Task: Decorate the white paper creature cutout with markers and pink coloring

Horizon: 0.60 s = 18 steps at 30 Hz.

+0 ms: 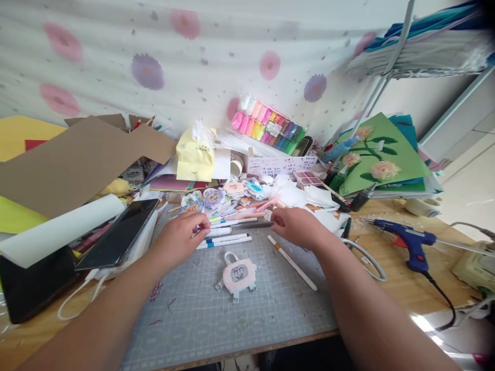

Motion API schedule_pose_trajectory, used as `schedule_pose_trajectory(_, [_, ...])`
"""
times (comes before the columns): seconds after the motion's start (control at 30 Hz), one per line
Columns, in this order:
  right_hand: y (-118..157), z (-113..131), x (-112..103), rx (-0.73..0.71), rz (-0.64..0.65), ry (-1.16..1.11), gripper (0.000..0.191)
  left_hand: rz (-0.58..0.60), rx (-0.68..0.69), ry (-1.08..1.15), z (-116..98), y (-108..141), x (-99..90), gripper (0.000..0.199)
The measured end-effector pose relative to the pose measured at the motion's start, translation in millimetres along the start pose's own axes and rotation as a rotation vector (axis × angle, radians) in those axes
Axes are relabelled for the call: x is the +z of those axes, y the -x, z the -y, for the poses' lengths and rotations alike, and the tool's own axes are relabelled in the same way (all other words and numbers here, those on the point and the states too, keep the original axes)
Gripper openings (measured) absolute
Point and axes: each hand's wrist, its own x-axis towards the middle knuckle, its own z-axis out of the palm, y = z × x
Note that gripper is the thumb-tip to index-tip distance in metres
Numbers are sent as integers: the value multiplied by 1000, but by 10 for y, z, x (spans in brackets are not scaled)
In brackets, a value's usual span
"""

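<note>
My left hand [186,230] rests on the cutting mat [185,314] with its fingers curled, at the left ends of several markers [226,239]. What its fingertips hold, if anything, is hidden. My right hand [291,225] is closed, its fingertips by the right end of a dark grey pen [253,225]; I cannot tell whether they grip it. Nearer to me lies a small pink-and-white padded piece [238,276] with a printed face, a loop on top and small tabs. A white pen with an orange band [293,263] lies slanted below my right hand.
Paper cutouts [214,197] and crumpled white tissue [288,191] pile up behind the markers. A blue glue gun [410,239] lies at right, its cord trailing. A phone [119,234] and cardboard [77,159] are at left. Coloured clay packs [270,123] stand at the back.
</note>
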Motion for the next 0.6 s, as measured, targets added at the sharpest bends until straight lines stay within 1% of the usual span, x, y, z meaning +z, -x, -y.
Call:
schedule_pose_trajectory(0.13, [283,87,14,-14,123,103,37,-16,15,22,-48,25,6,12])
schedule_pose_trajectory(0.23, [431,92,65,36,213,198,49,-45,78,62,-113,48,11,13])
schedule_pose_trajectory(0.3, [472,65,92,69,227,215,53,-54,113,97,-156,65,17,15])
schedule_pose_trajectory(0.37, [477,40,90,69,182,147,51,-44,116,132,-196,89,32,13])
schedule_pose_trajectory(0.4, [471,39,75,49,147,48,46,-34,116,151,-216,103,42,11])
schedule_pose_trajectory(0.43, [461,50,52,12,120,-110,38,-22,128,174,-238,118,53,12])
schedule_pose_trajectory(0.47, [447,76,23,-39,113,-325,30,-6,152,203,-263,133,63,16])
schedule_pose_trajectory(0.5, [429,118,-7,-99,140,-585,23,13,188,235,-290,147,71,23])
schedule_pose_trajectory(0.57, [379,239,-50,-194,292,-1128,15,59,278,305,-352,172,81,38])
schedule_pose_trajectory(0.6, [349,311,-55,-218,382,-1350,12,85,317,342,-384,182,83,42])
